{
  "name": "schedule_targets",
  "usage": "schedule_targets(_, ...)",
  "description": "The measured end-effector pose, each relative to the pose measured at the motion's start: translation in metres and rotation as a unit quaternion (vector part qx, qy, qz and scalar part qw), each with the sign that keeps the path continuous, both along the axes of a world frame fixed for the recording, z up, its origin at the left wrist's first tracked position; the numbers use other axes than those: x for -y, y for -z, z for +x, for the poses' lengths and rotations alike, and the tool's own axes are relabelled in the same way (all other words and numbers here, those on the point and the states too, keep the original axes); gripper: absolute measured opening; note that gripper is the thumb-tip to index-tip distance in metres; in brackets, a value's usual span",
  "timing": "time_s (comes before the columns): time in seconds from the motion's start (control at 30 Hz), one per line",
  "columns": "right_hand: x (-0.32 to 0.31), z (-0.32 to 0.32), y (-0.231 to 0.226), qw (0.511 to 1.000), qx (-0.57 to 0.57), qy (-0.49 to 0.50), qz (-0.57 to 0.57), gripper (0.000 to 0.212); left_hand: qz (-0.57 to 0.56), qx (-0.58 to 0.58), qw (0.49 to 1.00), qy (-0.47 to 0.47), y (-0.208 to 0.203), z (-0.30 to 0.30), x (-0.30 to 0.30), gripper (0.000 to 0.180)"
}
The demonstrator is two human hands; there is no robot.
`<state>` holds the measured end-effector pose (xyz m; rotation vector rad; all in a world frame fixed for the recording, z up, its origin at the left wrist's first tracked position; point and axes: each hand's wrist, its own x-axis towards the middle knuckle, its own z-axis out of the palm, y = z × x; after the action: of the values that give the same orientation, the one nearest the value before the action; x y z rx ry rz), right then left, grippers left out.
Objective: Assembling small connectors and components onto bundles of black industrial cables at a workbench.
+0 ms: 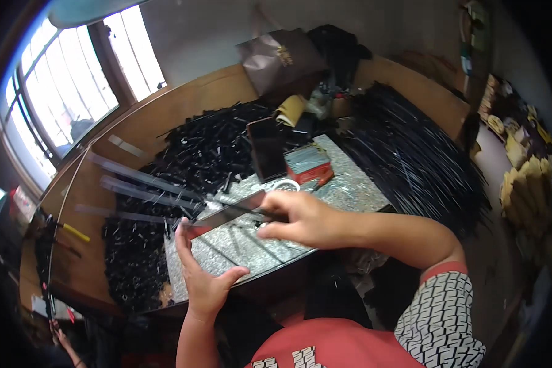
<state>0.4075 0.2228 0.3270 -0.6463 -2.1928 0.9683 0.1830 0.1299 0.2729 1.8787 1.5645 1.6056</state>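
My right hand (300,218) is closed around a flat, dark, blade-like strip (230,211), which slants down to the left over a speckled stone slab (343,156). My left hand (205,279) has its thumb and fingers spread. Its fingertips reach up to the strip's far left end; whether they touch it I cannot tell. Several long translucent strips (144,178), smeared by motion, stick out leftward beyond the dark strip. Thin dark rods (267,248) lie or show blurred on the slab beneath my hands. A white ring (286,184) lies just beyond my right hand.
Short black tube-like pieces (193,144) are heaped behind and left of the slab. Long black rods (417,153) lie massed at right. A red box (308,164) of thin strips stands by a dark tablet-like panel (267,147). Another person's hand (64,340) shows at lower left.
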Motion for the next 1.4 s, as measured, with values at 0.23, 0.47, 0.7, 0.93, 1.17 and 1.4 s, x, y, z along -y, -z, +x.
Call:
schedule_targets(0.23,0.022,-0.021,0.002,0.992,-0.016,-0.11,-0.065,0.03,0.026,-0.16,0.987,0.025,0.007,0.038,-0.006,0.098)
schedule_targets(0.47,0.035,0.003,0.007,0.98,-0.009,-0.154,-0.129,0.044,0.067,0.165,0.983,0.041,0.004,0.038,-0.018,0.031)
schedule_targets(0.7,-0.072,0.121,0.088,0.915,0.134,0.319,0.209,0.024,0.048,0.199,0.978,-0.046,-0.019,0.005,-0.014,0.007)
schedule_targets(0.93,-0.117,0.236,0.146,0.724,0.463,0.501,0.101,0.02,0.024,0.188,0.982,-0.006,-0.019,0.007,-0.006,0.006)
schedule_targets(1.17,-0.104,0.239,0.133,0.781,0.294,0.503,0.223,0.014,0.01,0.196,0.98,-0.002,-0.022,0.014,0.0,0.007)
schedule_targets(1.4,-0.049,0.169,0.052,0.89,0.047,0.413,0.185,0.012,-0.034,0.169,0.985,0.009,-0.027,0.034,-0.001,0.01)
